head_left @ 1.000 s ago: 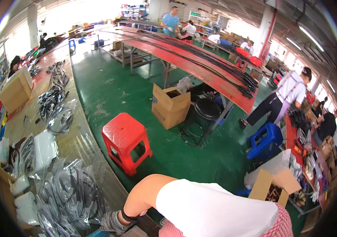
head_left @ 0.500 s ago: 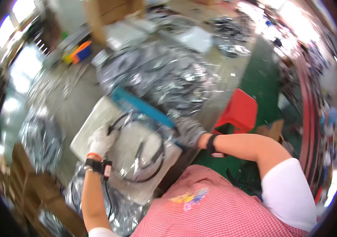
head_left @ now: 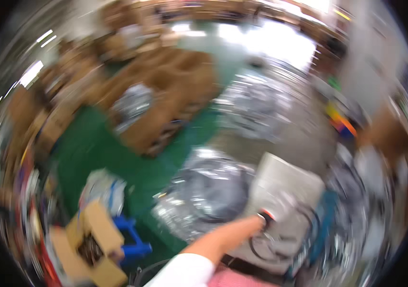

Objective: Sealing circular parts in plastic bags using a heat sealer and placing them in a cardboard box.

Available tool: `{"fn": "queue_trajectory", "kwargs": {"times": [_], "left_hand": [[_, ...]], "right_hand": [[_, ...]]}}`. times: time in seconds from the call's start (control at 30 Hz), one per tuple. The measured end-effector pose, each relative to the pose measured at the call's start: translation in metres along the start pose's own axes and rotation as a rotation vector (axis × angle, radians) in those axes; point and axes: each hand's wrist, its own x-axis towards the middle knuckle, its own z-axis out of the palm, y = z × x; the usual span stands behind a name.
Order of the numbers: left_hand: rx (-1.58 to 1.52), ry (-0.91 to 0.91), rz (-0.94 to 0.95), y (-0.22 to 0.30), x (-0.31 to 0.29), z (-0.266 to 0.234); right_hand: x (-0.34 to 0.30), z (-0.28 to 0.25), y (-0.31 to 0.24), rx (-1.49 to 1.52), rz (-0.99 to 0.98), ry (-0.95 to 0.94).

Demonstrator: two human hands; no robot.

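In the head view, everything is badly smeared by blur. One bare forearm (head_left: 223,239) is seen coming up from the lower middle of the frame, out of a white sleeve (head_left: 185,272). A dark wrist band is worn at its end, and the left hand (head_left: 280,215) past the band is seen only as a pale smear. It lies on a light grey board (head_left: 285,186) at the lower right of the middle. A loop of black cable (head_left: 261,246) is seen on the board, just below that hand. It cannot be told if the hand is shut on the cable or only resting by it. The right hand is not seen in the frame, so it cannot be told how the two hands stand to each other.

A pile of shiny clear bags (head_left: 204,196) is seen just left of the board, in the lower middle. Another shiny pile (head_left: 256,105) is seen higher up, right of the middle. A blue thing (head_left: 326,215) lies at the right edge of the board. Brown cardboard boxes (head_left: 165,91) are seen in the upper middle, on a green floor (head_left: 103,148). An open cardboard box (head_left: 94,244) and a blue stool (head_left: 130,239) are seen at the lower left.
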Motion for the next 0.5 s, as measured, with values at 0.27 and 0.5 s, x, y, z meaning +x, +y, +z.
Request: {"fn": "queue_trajectory", "kwargs": {"times": [0.27,0.5], "left_hand": [[-0.497,0.311,-0.503,0.067,-0.001,0.048],[-0.834,0.016,-0.359,0.087,0.030,0.049]], "right_hand": [[-0.149,0.227,-0.396,0.097,-0.161,-1.075],[-0.166,0.275,-0.422,-0.049,-0.162,-1.223]]}}
